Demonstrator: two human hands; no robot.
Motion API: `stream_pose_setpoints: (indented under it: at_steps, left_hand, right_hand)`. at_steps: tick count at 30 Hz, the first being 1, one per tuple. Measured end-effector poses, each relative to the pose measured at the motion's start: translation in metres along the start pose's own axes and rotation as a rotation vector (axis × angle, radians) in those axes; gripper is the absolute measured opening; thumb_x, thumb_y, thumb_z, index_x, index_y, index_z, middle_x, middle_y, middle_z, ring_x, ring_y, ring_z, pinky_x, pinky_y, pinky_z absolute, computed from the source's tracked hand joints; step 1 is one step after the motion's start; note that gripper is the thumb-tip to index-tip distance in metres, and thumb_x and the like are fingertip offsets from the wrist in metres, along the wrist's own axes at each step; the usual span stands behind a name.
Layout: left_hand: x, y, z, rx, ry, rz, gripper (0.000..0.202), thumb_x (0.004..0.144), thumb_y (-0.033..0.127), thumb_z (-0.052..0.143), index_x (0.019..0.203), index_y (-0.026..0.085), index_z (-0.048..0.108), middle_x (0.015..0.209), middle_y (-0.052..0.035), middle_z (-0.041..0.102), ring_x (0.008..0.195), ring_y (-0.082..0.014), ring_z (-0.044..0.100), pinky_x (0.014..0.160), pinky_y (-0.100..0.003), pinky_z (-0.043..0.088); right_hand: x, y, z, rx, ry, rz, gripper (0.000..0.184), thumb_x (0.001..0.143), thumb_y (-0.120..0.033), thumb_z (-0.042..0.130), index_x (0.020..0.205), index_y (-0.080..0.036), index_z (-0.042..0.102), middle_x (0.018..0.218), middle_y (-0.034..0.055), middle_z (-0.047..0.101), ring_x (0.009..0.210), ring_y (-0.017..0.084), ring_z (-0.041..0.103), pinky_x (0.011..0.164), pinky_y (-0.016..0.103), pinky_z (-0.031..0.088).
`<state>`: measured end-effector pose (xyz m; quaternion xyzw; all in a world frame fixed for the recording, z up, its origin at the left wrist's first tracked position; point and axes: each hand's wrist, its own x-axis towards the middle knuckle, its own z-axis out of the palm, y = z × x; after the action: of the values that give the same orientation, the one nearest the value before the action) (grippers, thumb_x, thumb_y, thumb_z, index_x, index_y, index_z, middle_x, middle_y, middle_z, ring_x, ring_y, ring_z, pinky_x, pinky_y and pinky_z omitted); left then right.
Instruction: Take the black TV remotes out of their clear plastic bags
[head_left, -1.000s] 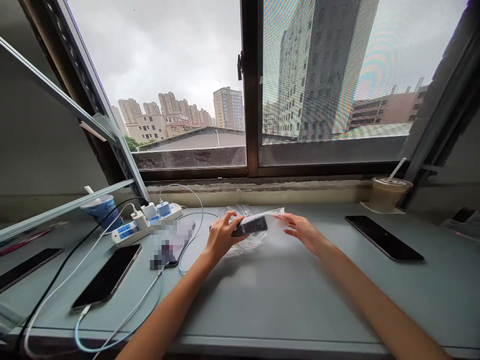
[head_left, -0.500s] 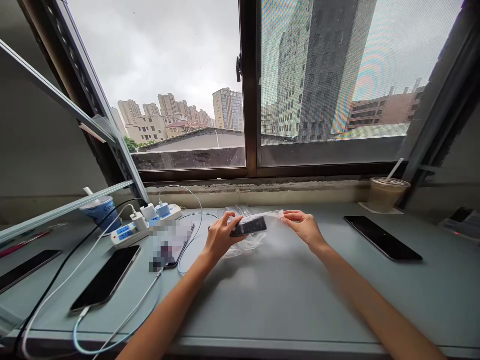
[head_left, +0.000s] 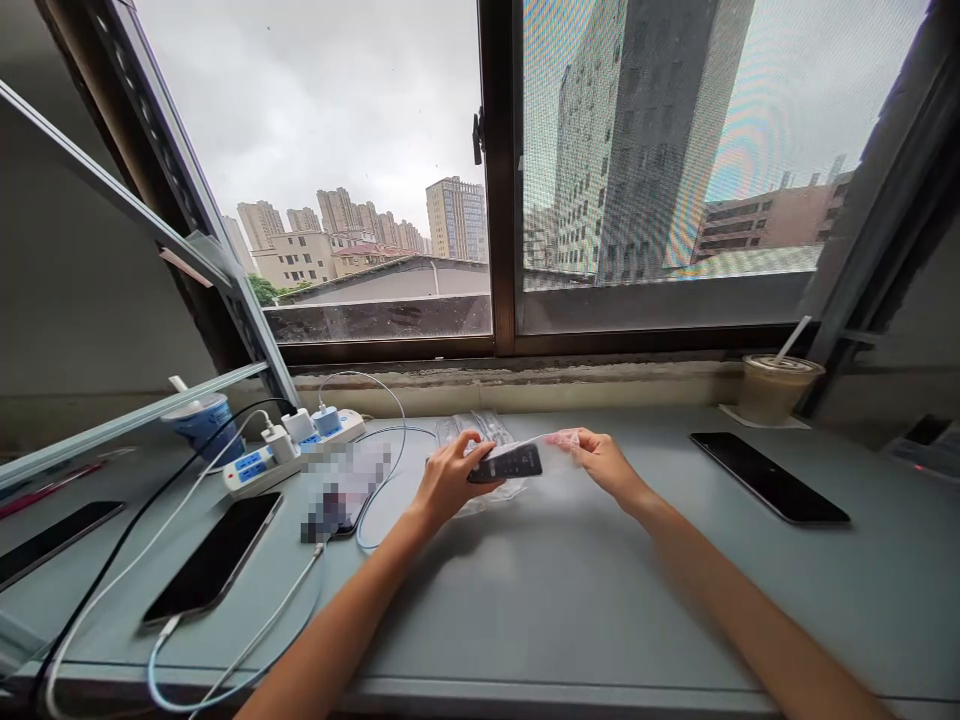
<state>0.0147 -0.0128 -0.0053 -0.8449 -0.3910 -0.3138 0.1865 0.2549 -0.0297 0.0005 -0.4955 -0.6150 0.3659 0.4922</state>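
Observation:
My left hand (head_left: 448, 478) is closed around one end of a small black handheld device (head_left: 517, 462) with rows of small light markings on its face; its exact kind is hard to make out. Clear plastic film (head_left: 551, 440) lies along the device's top edge and stretches off to the right. The far end of that film is pinched between the fingertips of my right hand (head_left: 606, 464). Behind the left hand, more crumpled clear plastic bags (head_left: 480, 428) rest on the grey table (head_left: 540, 600).
To the left are a charging phone (head_left: 214, 560), a partly blurred-out phone (head_left: 345, 515), a power strip (head_left: 251, 468) with plugs and cables, and a blue cup (head_left: 201, 425). A black phone (head_left: 769, 478) and an iced drink cup (head_left: 776, 390) are on the right.
The device has shifted slightly right and down with my left hand. My right hand has also moved a little right and lower, and the film is bunched more at its fingertips.

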Motion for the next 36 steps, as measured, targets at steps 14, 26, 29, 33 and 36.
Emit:
stream_pose_setpoints:
  at_steps: [14, 26, 29, 33, 36]
  left_hand:
    - [-0.0014, 0.0, 0.0046, -0.021, -0.095, 0.048, 0.037, 0.072, 0.047, 0.057, 0.101, 0.023, 0.056, 0.101, -0.0033, 0.054, 0.071, -0.0127, 0.058, 0.065, -0.026, 0.046]
    - [-0.0007, 0.002, 0.001, -0.028, 0.014, 0.082, 0.035, 0.075, 0.047, 0.055, 0.099, 0.021, 0.056, 0.099, -0.0044, 0.057, 0.074, -0.0137, 0.059, 0.069, -0.027, 0.045]
    - [-0.0002, 0.0036, -0.0022, -0.035, 0.036, 0.07, 0.035, 0.075, 0.046, 0.055, 0.1, 0.022, 0.056, 0.098, -0.0042, 0.057, 0.073, -0.013, 0.059, 0.069, -0.026, 0.045]
    - [-0.0008, 0.0045, -0.0033, -0.028, 0.024, 0.094, 0.036, 0.075, 0.046, 0.055, 0.101, 0.022, 0.057, 0.099, -0.0049, 0.057, 0.075, -0.0137, 0.059, 0.071, -0.027, 0.046]
    - [-0.0005, 0.0048, -0.0026, -0.021, 0.02, 0.115, 0.036, 0.074, 0.046, 0.057, 0.102, 0.023, 0.057, 0.098, -0.0052, 0.057, 0.078, -0.015, 0.059, 0.072, -0.028, 0.045]
  right_hand:
    - [-0.0042, -0.0042, 0.0064, -0.022, -0.073, 0.061, 0.042, 0.064, -0.053, 0.061, 0.086, -0.019, 0.07, 0.1, 0.0086, 0.065, 0.085, 0.022, 0.058, 0.07, 0.029, 0.045]
    - [-0.0043, -0.0048, 0.0066, 0.001, -0.141, 0.052, 0.044, 0.067, -0.056, 0.057, 0.084, -0.018, 0.069, 0.081, 0.0048, 0.066, 0.074, 0.02, 0.058, 0.064, 0.028, 0.043]
    - [-0.0054, -0.0064, 0.0055, -0.02, -0.124, 0.072, 0.044, 0.066, -0.057, 0.057, 0.084, -0.018, 0.069, 0.075, 0.0041, 0.065, 0.068, 0.018, 0.056, 0.058, 0.026, 0.042]
    - [-0.006, -0.0066, 0.0051, -0.078, -0.222, 0.088, 0.042, 0.066, -0.057, 0.056, 0.075, -0.018, 0.068, 0.063, 0.001, 0.06, 0.059, 0.013, 0.05, 0.052, 0.023, 0.038]
    - [-0.0065, -0.007, 0.0048, -0.066, -0.219, 0.083, 0.04, 0.063, -0.055, 0.059, 0.075, -0.018, 0.067, 0.067, 0.0016, 0.061, 0.06, 0.013, 0.05, 0.051, 0.023, 0.037]
